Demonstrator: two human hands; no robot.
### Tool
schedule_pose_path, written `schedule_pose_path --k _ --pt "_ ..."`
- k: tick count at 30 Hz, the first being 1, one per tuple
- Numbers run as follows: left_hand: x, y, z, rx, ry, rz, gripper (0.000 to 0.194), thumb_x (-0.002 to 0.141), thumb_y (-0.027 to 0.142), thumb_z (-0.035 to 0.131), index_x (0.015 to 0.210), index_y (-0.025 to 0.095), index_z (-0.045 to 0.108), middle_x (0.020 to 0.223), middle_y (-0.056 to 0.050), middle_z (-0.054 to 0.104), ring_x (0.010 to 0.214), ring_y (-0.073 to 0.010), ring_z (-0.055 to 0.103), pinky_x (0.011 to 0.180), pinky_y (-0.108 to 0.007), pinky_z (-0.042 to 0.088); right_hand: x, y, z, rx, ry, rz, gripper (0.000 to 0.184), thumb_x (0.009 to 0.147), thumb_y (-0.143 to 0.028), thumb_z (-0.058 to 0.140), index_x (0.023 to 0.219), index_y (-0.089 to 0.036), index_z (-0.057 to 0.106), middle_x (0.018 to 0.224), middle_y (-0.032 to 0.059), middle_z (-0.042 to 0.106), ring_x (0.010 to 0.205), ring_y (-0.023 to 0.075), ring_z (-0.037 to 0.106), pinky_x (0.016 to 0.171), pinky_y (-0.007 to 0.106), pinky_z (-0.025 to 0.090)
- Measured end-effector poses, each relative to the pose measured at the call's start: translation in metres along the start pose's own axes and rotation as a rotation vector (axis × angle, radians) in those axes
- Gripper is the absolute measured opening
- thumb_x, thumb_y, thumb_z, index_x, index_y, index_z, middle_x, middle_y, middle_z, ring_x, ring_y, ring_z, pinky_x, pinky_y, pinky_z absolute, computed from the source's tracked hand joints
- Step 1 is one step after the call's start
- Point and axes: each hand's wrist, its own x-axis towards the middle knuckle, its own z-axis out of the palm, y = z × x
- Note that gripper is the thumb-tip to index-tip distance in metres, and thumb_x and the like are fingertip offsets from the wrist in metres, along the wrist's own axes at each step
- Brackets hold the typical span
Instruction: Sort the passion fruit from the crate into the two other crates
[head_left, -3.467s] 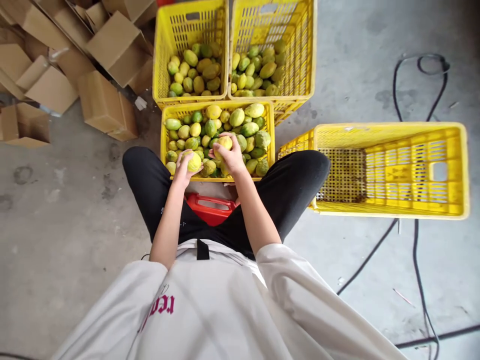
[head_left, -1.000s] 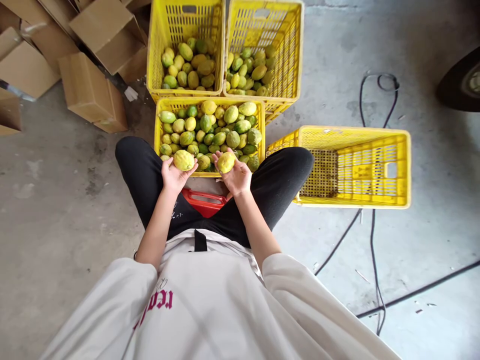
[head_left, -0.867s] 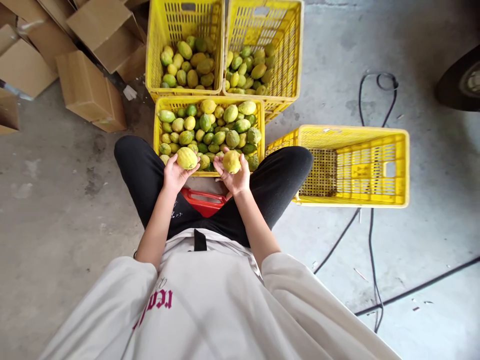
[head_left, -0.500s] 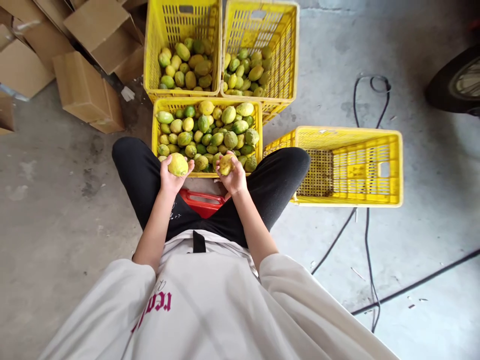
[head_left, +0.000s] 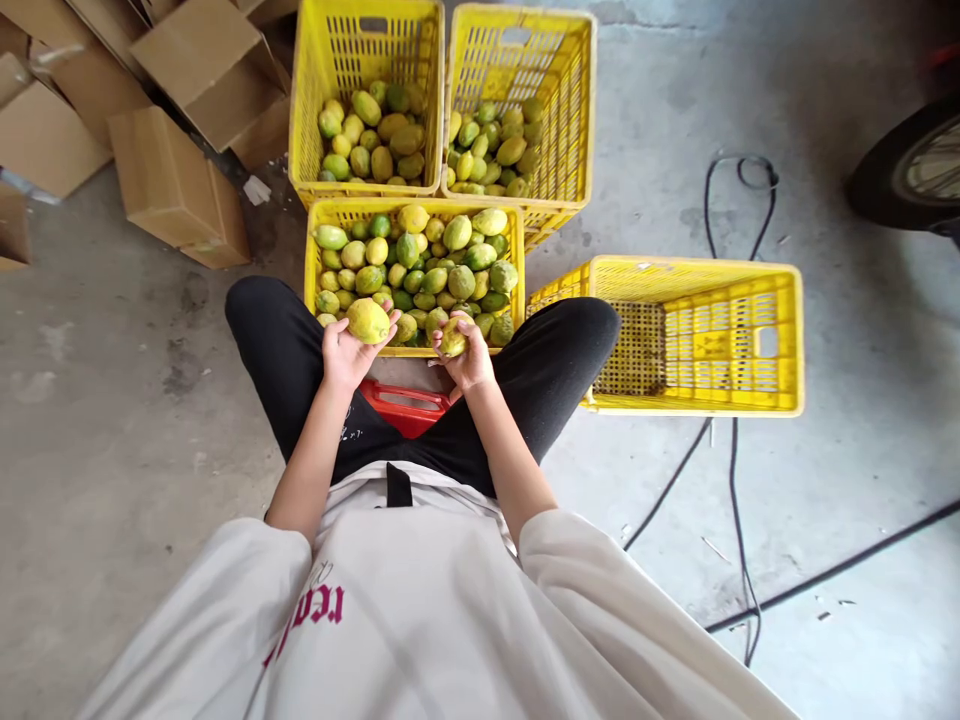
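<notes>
Left hand (head_left: 347, 358) cradles an oval yellow fruit (head_left: 367, 321), right hand (head_left: 472, 367) clasps a mottled yellow fruit (head_left: 454, 339), at the near edge of a yellow plastic crate (head_left: 415, 351). Seemingly inspecting; release needs lowering.

loose white shirt (head_left: 450, 620), magenta lettering (head_left: 324, 604), black trousers (head_left: 562, 360), small white print (head_left: 351, 434)

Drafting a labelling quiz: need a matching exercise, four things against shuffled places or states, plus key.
Things:
1. Left hand
2. Red plastic item
3. Wheel
4. Cardboard boxes

Places or states:
A. At the picture's right edge
B. Upper left of the picture
C. Holds a yellow fruit, palm up
D. Between the black trouser legs

Pairs: 1-C, 2-D, 3-A, 4-B
</notes>
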Motion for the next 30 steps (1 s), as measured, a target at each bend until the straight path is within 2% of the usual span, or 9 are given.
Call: schedule_pose_path --k 5,8,11,13,18,20,24,26,30 --pt "0.006 -0.006 -0.004 0.020 0.128 -0.043 0.026 0.097 0.049 0.069 0.102 0.024 0.071 0.106 -0.008 0.080 0.116 -0.0286 0.078 0.084 -0.031 0.064 -0.004 0.000 0.006 -0.044 -0.034 0.001 0.030 0.080 -0.029 0.083 0.102 -0.030 0.062 0.086 -0.0068 0.073 0.077 0.0161 0.073 0.079 0.032 0.066" --pt "0.008 -0.006 -0.007 0.011 0.182 -0.019 0.028 0.094 0.053 0.072 0.094 0.025 0.069 0.098 -0.006 0.078 0.104 -0.0254 0.079 0.080 -0.030 0.063 -0.008 -0.004 0.010 0.007 -0.054 -0.005 0.028 0.082 -0.035 0.080 0.105 -0.030 0.065 0.092 -0.0024 0.077 0.095 0.0229 0.079 0.093 0.043 0.069" --pt "0.006 -0.004 -0.007 0.019 0.168 0.030 0.027 0.093 0.050 0.072 0.096 0.024 0.068 0.108 -0.007 0.080 0.105 -0.0252 0.079 0.088 -0.033 0.065 -0.011 -0.009 0.013 0.065 -0.099 0.034 0.031 0.082 -0.039 0.076 0.109 -0.026 0.068 0.108 0.0063 0.081 0.120 0.0313 0.077 0.101 0.053 0.067" --pt "0.004 -0.003 -0.007 0.035 0.135 0.043 0.027 0.093 0.049 0.072 0.100 0.024 0.068 0.118 -0.007 0.081 0.110 -0.0262 0.079 0.091 -0.035 0.066 -0.013 -0.010 0.014 0.072 -0.126 0.053 0.032 0.083 -0.038 0.076 0.111 -0.025 0.069 0.116 0.0089 0.082 0.126 0.0327 0.075 0.102 0.054 0.067" --pt "0.002 -0.002 -0.004 0.003 0.106 0.051 0.028 0.092 0.047 0.070 0.109 0.025 0.069 0.115 -0.007 0.081 0.123 -0.0297 0.077 0.098 -0.037 0.066 -0.011 -0.006 0.010 0.077 -0.124 0.077 0.025 0.089 -0.041 0.080 0.105 -0.027 0.068 0.097 0.0015 0.079 0.102 0.0249 0.078 0.094 0.047 0.071" --pt "0.001 -0.002 -0.001 -0.014 0.059 0.022 0.033 0.094 0.046 0.066 0.117 0.024 0.071 0.121 -0.010 0.081 0.133 -0.0337 0.073 0.106 -0.044 0.064 -0.009 -0.006 0.005 0.111 -0.110 0.119 0.023 0.088 -0.039 0.082 0.099 -0.026 0.066 0.088 -0.0001 0.074 0.086 0.0200 0.074 0.081 0.037 0.072" --pt "-0.002 -0.003 0.002 -0.013 -0.017 -0.053 0.040 0.092 0.032 0.057 0.128 0.022 0.071 0.137 -0.013 0.077 0.148 -0.0375 0.064 0.115 -0.053 0.058 -0.006 -0.008 0.000 0.198 -0.132 0.229 0.015 0.089 -0.033 0.075 0.096 -0.024 0.066 0.086 0.0016 0.071 0.069 0.0130 0.061 0.049 0.016 0.054" --pt "0.000 -0.006 0.002 0.001 -0.018 -0.079 0.040 0.092 0.029 0.059 0.131 0.023 0.070 0.140 -0.013 0.076 0.150 -0.0376 0.062 0.116 -0.054 0.057 -0.005 -0.009 -0.001 0.225 -0.124 0.222 0.010 0.091 -0.032 0.071 0.096 -0.025 0.066 0.088 0.0018 0.071 0.071 0.0133 0.061 0.048 0.016 0.051" --pt "0.005 -0.012 -0.004 0.043 0.048 -0.115 0.031 0.098 0.040 0.068 0.123 0.021 0.070 0.124 -0.014 0.081 0.131 -0.0352 0.075 0.105 -0.048 0.064 -0.007 -0.011 0.001 0.232 -0.102 0.112 0.010 0.097 -0.036 0.067 0.102 -0.027 0.066 0.092 0.0014 0.074 0.084 0.0167 0.070 0.063 0.023 0.061"
